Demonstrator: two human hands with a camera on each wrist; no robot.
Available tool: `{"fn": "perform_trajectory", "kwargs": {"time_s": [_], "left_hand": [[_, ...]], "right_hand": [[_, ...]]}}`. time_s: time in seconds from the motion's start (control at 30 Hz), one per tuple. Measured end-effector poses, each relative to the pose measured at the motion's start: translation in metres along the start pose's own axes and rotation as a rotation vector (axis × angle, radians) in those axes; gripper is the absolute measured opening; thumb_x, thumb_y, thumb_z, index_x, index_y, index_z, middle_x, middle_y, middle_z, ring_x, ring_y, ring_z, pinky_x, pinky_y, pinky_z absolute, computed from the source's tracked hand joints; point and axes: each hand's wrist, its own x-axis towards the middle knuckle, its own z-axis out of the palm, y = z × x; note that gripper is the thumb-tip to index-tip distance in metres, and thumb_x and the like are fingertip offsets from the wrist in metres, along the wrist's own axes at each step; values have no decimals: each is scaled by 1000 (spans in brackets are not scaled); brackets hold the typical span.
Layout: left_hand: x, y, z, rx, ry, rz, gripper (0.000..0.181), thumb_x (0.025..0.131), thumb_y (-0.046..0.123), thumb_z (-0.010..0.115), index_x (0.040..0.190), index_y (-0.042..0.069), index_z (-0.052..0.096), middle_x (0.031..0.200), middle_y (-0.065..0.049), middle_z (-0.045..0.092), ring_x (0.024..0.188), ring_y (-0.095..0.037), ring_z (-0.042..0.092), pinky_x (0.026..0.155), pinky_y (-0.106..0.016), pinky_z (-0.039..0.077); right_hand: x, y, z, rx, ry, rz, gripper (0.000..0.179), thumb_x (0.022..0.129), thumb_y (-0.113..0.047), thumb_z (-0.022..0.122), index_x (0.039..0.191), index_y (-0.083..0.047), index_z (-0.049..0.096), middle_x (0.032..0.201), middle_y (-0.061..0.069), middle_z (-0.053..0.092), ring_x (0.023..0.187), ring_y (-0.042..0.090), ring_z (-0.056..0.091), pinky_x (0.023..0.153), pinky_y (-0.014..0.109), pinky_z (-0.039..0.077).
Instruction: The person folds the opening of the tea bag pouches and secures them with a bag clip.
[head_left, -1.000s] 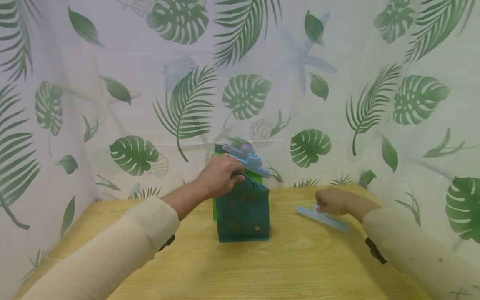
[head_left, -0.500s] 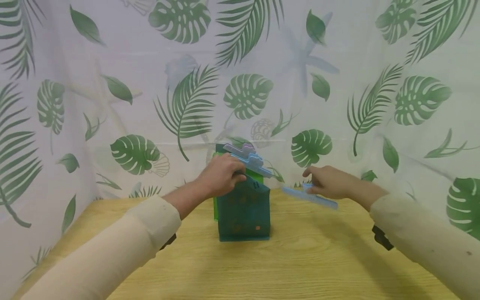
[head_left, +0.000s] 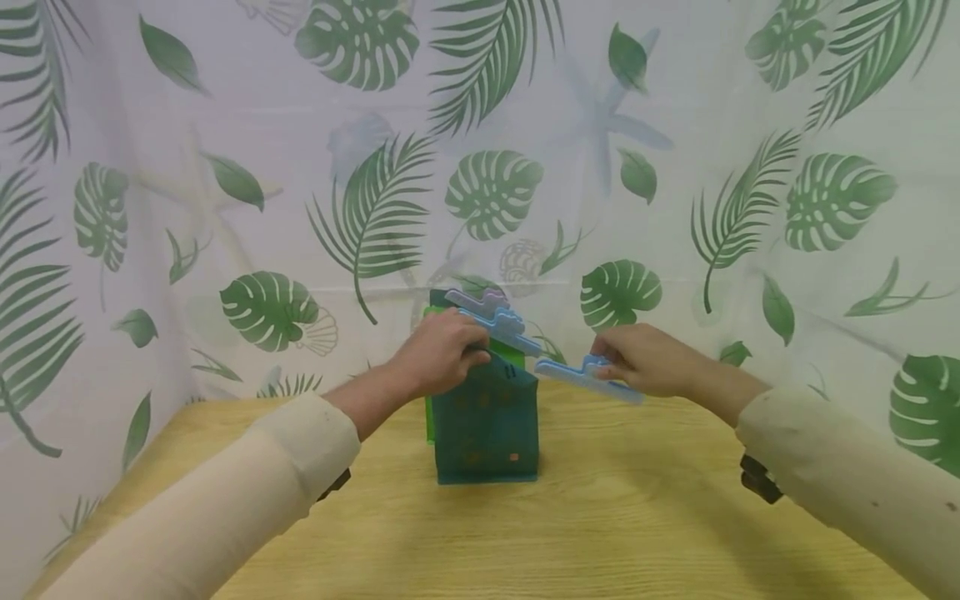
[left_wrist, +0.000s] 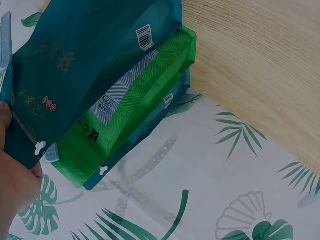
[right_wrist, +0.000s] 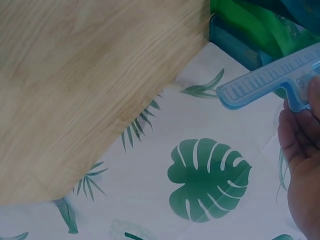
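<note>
My left hand pinches the folded top edge of a dark teal pouch bag standing upright on the table. In my right hand is a light blue bag clip, gripped by its handle, its bar slanting toward the pouch's top right corner. The right wrist view shows the ridged bar of this clip and my fingers under its handle. Behind the front pouch stands a bright green bag with a blue clip along its top.
A second teal bag stands at the back, with a purple clip at its top. The wooden table ends at a white leaf-print curtain right behind the bags.
My right hand has risen off the table's right side and moved left with the blue bag clip, up close to the front pouch. The left hand stays on the pouch's top.
</note>
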Motion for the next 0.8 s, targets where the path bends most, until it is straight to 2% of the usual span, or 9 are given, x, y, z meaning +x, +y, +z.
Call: {"fn": "perform_trajectory", "kwargs": {"time_s": [0.2, 0.43, 0.57, 0.67, 0.8], "left_hand": [[0, -1, 0, -12, -2, 7, 11, 96, 20, 68, 94, 9, 72, 95, -3, 72, 88, -22, 62, 83, -38, 49], [1, -3, 2, -36, -6, -2, 11, 96, 19, 68, 95, 8, 71, 95, -3, 72, 92, -22, 63, 87, -39, 50], [0, -4, 4, -34, -8, -17, 12, 97, 20, 66, 96, 8, 70, 96, -4, 70, 94, -22, 63, 85, -38, 51], [-2, -4, 5, -30, -22, -28, 15, 99, 22, 64, 101, 8, 68, 98, -4, 68, 94, -21, 63, 84, -38, 52], [-1, -3, 6, -74, -55, -67, 22, 104, 27, 56, 112, 7, 62, 101, -6, 67, 91, -20, 64, 82, -38, 52]], "right_hand": [[3, -6, 4, 37, 64, -21, 13, 90, -14, 74, 95, -8, 64, 85, 1, 69, 76, 13, 65, 69, 36, 54], [7, -11, 12, 62, 118, -51, 13, 87, -10, 76, 90, -10, 63, 77, -4, 64, 68, 7, 56, 63, 31, 49], [13, -15, 17, 78, 147, -54, 13, 87, -8, 76, 89, -8, 63, 77, -2, 66, 68, 8, 59, 63, 30, 51], [18, -21, 20, 92, 175, -69, 13, 87, -7, 76, 90, -6, 63, 78, 1, 68, 69, 12, 63, 64, 31, 53], [24, -26, 23, 97, 216, -92, 15, 85, -9, 77, 90, -6, 63, 78, 1, 67, 69, 14, 64, 65, 32, 53]]}}
